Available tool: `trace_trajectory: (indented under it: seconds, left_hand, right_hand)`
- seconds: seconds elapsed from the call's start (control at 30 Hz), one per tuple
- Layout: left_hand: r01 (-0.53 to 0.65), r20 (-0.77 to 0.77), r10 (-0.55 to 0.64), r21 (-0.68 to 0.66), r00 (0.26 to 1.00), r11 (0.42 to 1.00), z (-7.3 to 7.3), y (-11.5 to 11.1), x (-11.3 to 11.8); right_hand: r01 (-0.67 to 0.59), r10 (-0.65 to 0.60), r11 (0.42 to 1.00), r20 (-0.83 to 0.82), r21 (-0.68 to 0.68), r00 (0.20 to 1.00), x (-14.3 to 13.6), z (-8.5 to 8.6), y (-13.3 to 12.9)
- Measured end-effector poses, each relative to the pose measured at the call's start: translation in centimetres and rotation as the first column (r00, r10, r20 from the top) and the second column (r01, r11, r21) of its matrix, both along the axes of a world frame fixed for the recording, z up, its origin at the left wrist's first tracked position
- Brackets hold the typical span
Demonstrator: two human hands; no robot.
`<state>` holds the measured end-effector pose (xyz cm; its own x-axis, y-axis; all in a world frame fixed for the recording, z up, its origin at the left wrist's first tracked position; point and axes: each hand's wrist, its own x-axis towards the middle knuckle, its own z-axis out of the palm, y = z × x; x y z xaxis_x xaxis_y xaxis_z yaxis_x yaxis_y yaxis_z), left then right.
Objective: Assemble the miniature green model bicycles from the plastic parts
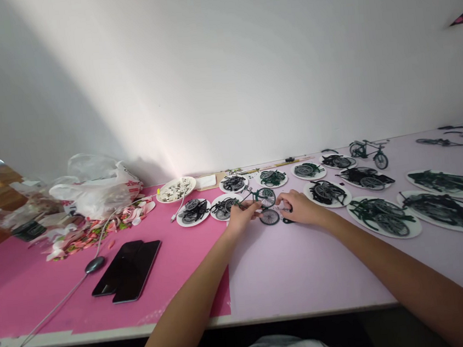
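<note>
My left hand [243, 216] is closed in a pinch on a dark green model bicycle [266, 196], held just above the table. One of its spoked wheels shows beyond my fingertips. Below it a separate grey spoked wheel [270, 217] lies near the fingers of both hands. To the right, my right hand [298, 206] has its fingers bent together close to the bicycle; what they pinch is too small to make out. Under that hand a small black part [288, 221] rests on the table.
Several white plates [411, 230] of black and green bicycle parts spread along the table. An assembled model bicycle [369, 152] stands at the back right. Leftward are two black phones [136, 272], a cable with a dark puck [95, 264], petals [97, 232] and a plastic bag [96, 190].
</note>
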<state>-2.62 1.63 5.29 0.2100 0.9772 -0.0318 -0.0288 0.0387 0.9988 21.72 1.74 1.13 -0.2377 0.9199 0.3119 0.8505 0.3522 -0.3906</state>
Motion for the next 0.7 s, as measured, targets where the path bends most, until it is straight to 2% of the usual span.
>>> trace_trajectory:
  seconds: [0.23, 0.5, 0.7]
  left_hand:
    - [-0.001, 0.011, 0.001, -0.001, 1.000, 1.000, -0.1, 0.0, -0.1]
    - [-0.009, 0.007, 0.009, -0.006, 1.000, 1.000, -0.3, 0.2, -0.1]
    - [-0.003, 0.013, 0.003, 0.003, 1.000, 1.000, -0.5, 0.3, -0.1]
  right_hand:
    - [-0.021, 0.021, 1.000, 0.026, -0.008, 0.999, -0.1, 0.5, 0.2]
    - [0.137, -0.132, 0.990, 0.123, -0.034, 0.984, -0.6, 1.0, 0.0]
    - [0.082, -0.081, 0.996, 0.043, -0.023, 0.996, -1.1, 1.6, -0.8]
